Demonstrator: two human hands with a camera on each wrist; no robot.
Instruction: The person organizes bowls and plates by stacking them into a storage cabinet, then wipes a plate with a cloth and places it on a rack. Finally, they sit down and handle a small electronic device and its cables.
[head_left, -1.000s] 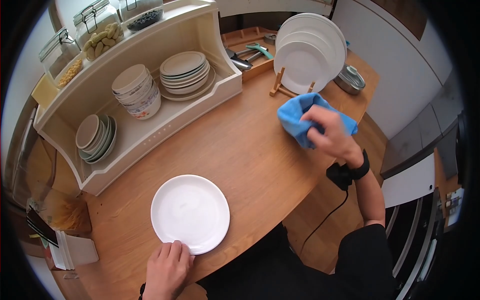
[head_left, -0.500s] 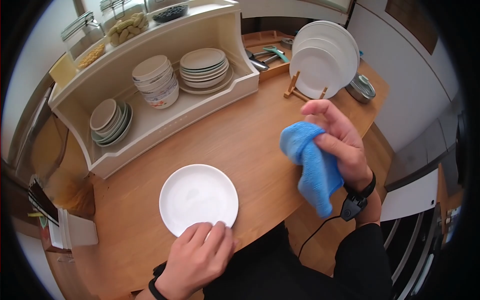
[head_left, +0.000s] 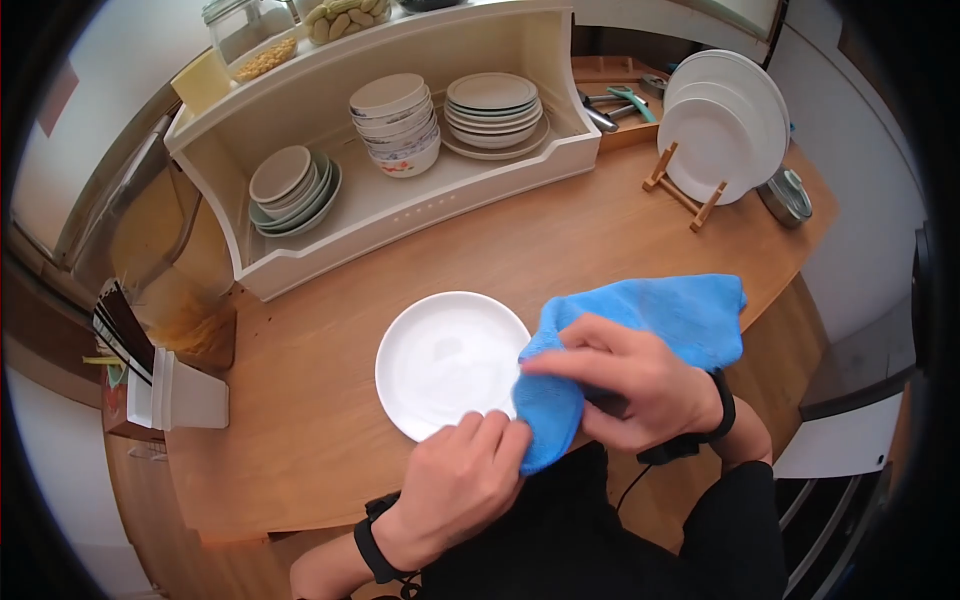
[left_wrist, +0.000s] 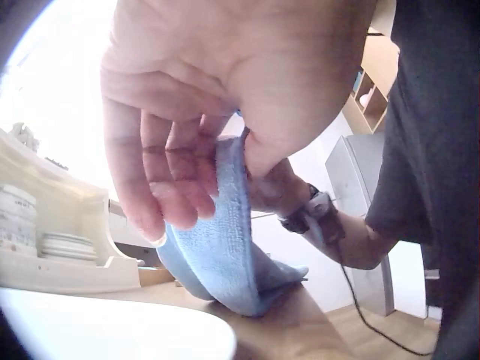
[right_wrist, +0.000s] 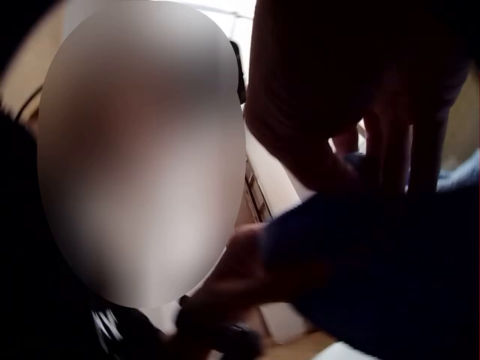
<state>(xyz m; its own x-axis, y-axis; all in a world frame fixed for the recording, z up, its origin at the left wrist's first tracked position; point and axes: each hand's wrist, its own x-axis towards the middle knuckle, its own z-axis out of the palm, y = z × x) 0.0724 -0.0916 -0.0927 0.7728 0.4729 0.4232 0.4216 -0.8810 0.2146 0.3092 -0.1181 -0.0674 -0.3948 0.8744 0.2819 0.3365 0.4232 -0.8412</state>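
Note:
A white plate [head_left: 450,362] lies near the front edge of the wooden table. Over its right rim hangs a blue cloth [head_left: 660,310], spread out to the right. The left hand [head_left: 462,486] is at the plate's near rim; in the left wrist view its thumb and fingers [left_wrist: 180,187] pinch an edge of the cloth [left_wrist: 217,247]. On the right, the right hand [head_left: 640,385] holds the cloth between thumb and fingers. The right wrist view is dark, with the cloth [right_wrist: 375,262] below that hand's fingers.
Behind stands a cream shelf [head_left: 420,215] with stacked bowls [head_left: 395,125] and plates [head_left: 492,110]. Larger plates [head_left: 710,140] stand in a wooden rack [head_left: 685,190] at the back right, beside a lidded tin [head_left: 787,198]. A white container [head_left: 190,393] is at the left edge.
The right hand has brought the cloth left to the plate, and the cloth has spread out. The left hand has moved from the plate's rim onto the cloth's edge. The head view has shifted.

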